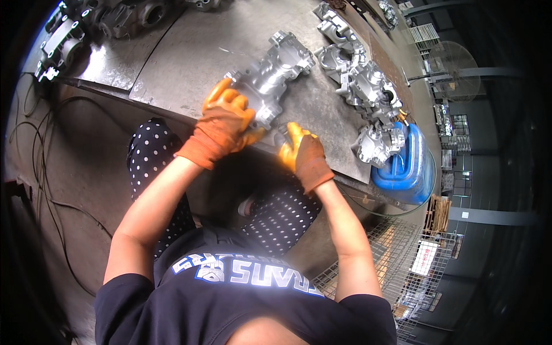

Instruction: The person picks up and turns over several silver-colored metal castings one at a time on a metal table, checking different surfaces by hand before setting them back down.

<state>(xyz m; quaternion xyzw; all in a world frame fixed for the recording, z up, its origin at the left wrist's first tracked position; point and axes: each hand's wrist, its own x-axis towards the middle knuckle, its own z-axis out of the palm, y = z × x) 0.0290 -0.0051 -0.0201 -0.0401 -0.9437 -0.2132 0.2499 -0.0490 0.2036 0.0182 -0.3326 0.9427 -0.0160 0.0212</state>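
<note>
A silver-grey cast metal housing [275,73] with bosses and flanges lies on the metal-topped table [192,54] in front of me. My left hand [221,122], in an orange work glove, has its fingers curled over the near left end of the casting. To the right of it, at the table's near edge, my gloved right hand [305,152] is closed, with its fingers pointing toward the casting. A small dark grey thing [281,138] shows at its fingers; blur hides what kind it is.
More silver castings [368,83] stand in a row along the table's right side. Darker castings [129,20] sit at the far left. A blue plastic container [411,169] is beside the right corner. Cables [43,167] trail at left; a wire mesh cage [402,259] stands at right.
</note>
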